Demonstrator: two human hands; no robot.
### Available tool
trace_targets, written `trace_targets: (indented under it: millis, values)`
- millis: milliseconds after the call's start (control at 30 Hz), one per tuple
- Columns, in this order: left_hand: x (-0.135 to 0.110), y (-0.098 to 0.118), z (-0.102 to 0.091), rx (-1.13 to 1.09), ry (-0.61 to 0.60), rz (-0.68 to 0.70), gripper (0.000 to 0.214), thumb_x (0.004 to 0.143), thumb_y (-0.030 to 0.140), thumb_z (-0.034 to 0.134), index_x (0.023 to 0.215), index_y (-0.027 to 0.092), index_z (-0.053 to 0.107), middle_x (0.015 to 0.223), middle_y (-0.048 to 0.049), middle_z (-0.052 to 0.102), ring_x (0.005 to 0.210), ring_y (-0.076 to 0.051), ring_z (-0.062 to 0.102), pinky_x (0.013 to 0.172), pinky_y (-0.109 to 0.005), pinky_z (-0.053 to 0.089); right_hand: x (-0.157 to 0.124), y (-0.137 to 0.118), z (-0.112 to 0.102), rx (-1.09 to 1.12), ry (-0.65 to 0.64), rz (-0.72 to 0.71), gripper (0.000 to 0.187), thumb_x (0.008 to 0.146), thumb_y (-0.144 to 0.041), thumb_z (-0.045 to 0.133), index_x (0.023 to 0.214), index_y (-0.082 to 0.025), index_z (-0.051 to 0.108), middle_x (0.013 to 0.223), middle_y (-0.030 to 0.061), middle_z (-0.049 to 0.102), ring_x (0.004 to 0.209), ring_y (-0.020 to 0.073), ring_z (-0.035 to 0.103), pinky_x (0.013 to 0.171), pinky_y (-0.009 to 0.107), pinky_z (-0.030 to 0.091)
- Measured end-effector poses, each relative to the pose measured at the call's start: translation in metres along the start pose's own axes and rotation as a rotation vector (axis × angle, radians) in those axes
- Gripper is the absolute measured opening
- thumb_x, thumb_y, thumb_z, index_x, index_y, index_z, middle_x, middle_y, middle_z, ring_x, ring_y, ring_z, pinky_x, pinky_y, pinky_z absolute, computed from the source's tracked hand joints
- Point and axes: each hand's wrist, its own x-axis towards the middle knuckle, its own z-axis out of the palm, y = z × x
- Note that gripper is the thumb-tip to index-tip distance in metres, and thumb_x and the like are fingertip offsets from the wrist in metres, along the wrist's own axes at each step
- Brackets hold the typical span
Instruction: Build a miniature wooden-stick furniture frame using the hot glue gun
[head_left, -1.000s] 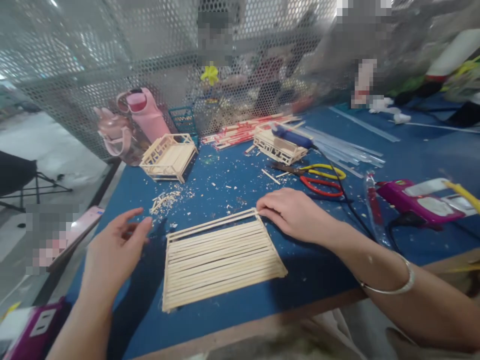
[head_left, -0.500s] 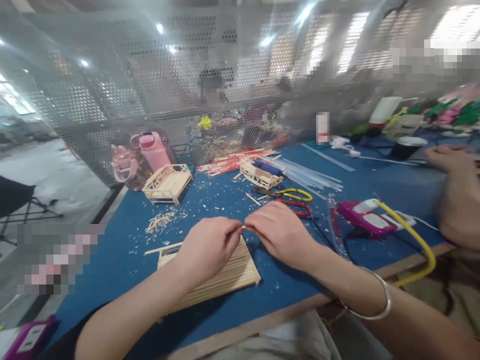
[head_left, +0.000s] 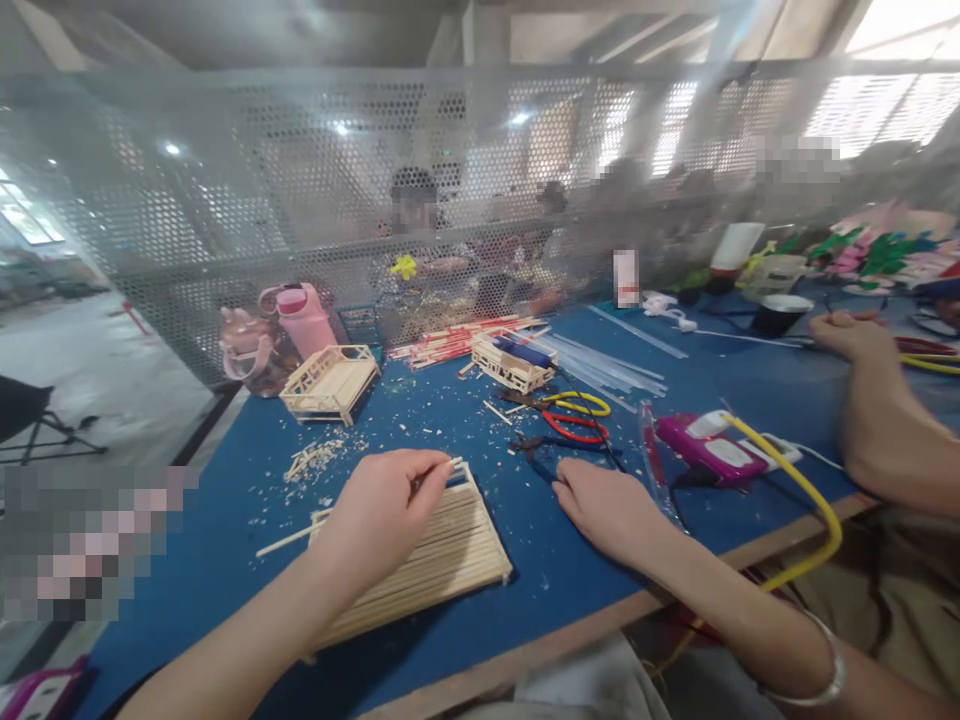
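My left hand (head_left: 394, 500) pinches a thin wooden stick (head_left: 283, 543), which slants across the top of a panel of sticks laid side by side (head_left: 450, 530). The stick's left end sticks out past the panel, and its other end shows at my fingertips. My right hand (head_left: 611, 510) lies low over the table, its fingers closed on the dark blue handle of a pair of pliers (head_left: 534, 450); the grip is partly hidden. Just beyond are scissors (head_left: 577, 428) with yellow and red handles.
A small stick-built bed frame (head_left: 334, 380) and a stick-built box (head_left: 514, 365) stand farther back. Behind lie red-and-white sticks (head_left: 450, 342) and clear glue sticks (head_left: 607, 365). A magenta power strip (head_left: 705, 448) with a yellow cable sits right, near another person's arm (head_left: 874, 410). Pink bottle (head_left: 307, 320) at back left.
My right hand has left the stick and moved right and down to the pliers. My left hand, still holding the stick, has shifted left and the stick now shows further at its left end.
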Motion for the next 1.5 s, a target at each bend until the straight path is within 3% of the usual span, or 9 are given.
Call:
trace_targets:
  millis: [133, 233, 367, 467, 600, 733, 967, 1167, 1500]
  values:
    - [0.001, 0.005, -0.002, -0.102, 0.049, 0.069, 0.033, 0.090, 0.033, 0.043, 0.082, 0.021, 0.073, 0.106, -0.0091, 0.073, 0.113, -0.025, 0.061, 0.085, -0.036, 0.050, -0.001, -0.004, -0.022, 0.489, 0.106, -0.022, 0.029, 0.096, -0.038, 0.029, 0.079, -0.022, 0.046, 0.054, -0.0037, 0.050, 0.047, 0.0133, 0.051, 0.044, 0.024, 0.038]
    - [0.008, 0.014, -0.006, -0.251, -0.083, 0.098, 0.032, 0.091, 0.035, 0.044, 0.083, 0.022, 0.073, 0.081, -0.0079, 0.074, 0.133, -0.025, 0.044, 0.087, -0.038, 0.050, -0.010, -0.018, -0.043, 1.165, 0.058, -0.040, 0.037, 0.090, -0.058, 0.041, 0.079, -0.023, 0.043, 0.053, -0.0075, 0.040, 0.040, 0.0087, 0.036, 0.036, 0.020, 0.031]
    - [0.017, 0.027, -0.016, -0.340, -0.259, 0.195, 0.028, 0.091, 0.034, 0.048, 0.083, 0.021, 0.072, 0.076, -0.0033, 0.071, 0.094, -0.020, 0.065, 0.076, -0.029, 0.049, -0.024, -0.035, -0.056, 1.547, -0.014, -0.126, 0.036, 0.083, -0.060, 0.055, 0.082, -0.024, 0.050, 0.053, -0.0077, 0.040, 0.038, 0.0068, 0.031, 0.035, 0.018, 0.031]
    - [0.015, 0.034, -0.021, -0.317, -0.245, 0.270, 0.028, 0.090, 0.031, 0.049, 0.082, 0.020, 0.073, 0.081, -0.0025, 0.071, 0.074, -0.014, 0.062, 0.071, -0.026, 0.047, -0.027, -0.035, -0.051, 1.501, 0.055, -0.284, 0.056, 0.065, -0.062, 0.073, 0.107, -0.030, 0.056, 0.084, 0.0019, 0.063, 0.073, 0.0164, 0.062, 0.068, 0.029, 0.054]
    - [0.002, 0.042, -0.019, -0.363, -0.331, 0.321, 0.029, 0.090, 0.032, 0.050, 0.079, 0.020, 0.074, 0.074, -0.0026, 0.071, 0.070, -0.015, 0.061, 0.067, -0.025, 0.047, -0.027, -0.034, -0.038, 1.404, -0.295, -0.454, 0.087, 0.063, -0.063, 0.074, 0.138, -0.037, 0.040, 0.141, 0.0074, 0.048, 0.135, 0.0269, 0.041, 0.111, 0.049, 0.029]
    - [-0.008, 0.047, -0.017, -0.423, -0.332, 0.272, 0.029, 0.091, 0.031, 0.049, 0.080, 0.021, 0.075, 0.075, -0.0032, 0.072, 0.072, -0.015, 0.062, 0.068, -0.026, 0.048, -0.022, -0.042, -0.035, 1.536, -0.414, -0.516, 0.077, 0.069, -0.050, 0.069, 0.138, -0.033, 0.042, 0.150, 0.0065, 0.039, 0.140, 0.0271, 0.033, 0.112, 0.050, 0.026]
    - [-0.003, 0.034, -0.025, -0.508, 0.186, -0.060, 0.029, 0.086, 0.037, 0.050, 0.079, 0.018, 0.071, 0.086, -0.0062, 0.074, 0.072, -0.017, 0.063, 0.058, -0.026, 0.047, -0.004, -0.031, -0.027, 1.404, 0.054, -0.385, 0.077, 0.060, -0.012, 0.048, 0.134, -0.029, 0.037, 0.130, 0.0083, 0.057, 0.125, 0.0237, 0.052, 0.108, 0.050, 0.037]
    - [0.006, 0.027, -0.015, -0.439, 0.213, -0.027, 0.029, 0.087, 0.034, 0.048, 0.073, 0.018, 0.067, 0.064, -0.0002, 0.068, 0.064, -0.014, 0.060, 0.061, -0.025, 0.047, -0.011, -0.036, -0.016, 0.747, -0.049, -0.371, 0.080, 0.066, -0.008, 0.044, 0.144, -0.017, 0.034, 0.144, 0.0147, 0.045, 0.136, 0.0275, 0.040, 0.111, 0.053, 0.032]
    - [0.007, 0.025, -0.009, -0.362, 0.256, -0.001, 0.032, 0.088, 0.034, 0.047, 0.069, 0.017, 0.066, 0.058, 0.0015, 0.059, 0.055, -0.011, 0.049, 0.052, -0.022, 0.039, -0.012, -0.039, -0.015, 0.701, 0.026, -0.347, 0.082, 0.066, -0.005, 0.042, 0.146, -0.020, 0.031, 0.146, 0.0128, 0.044, 0.136, 0.0256, 0.039, 0.111, 0.051, 0.035]
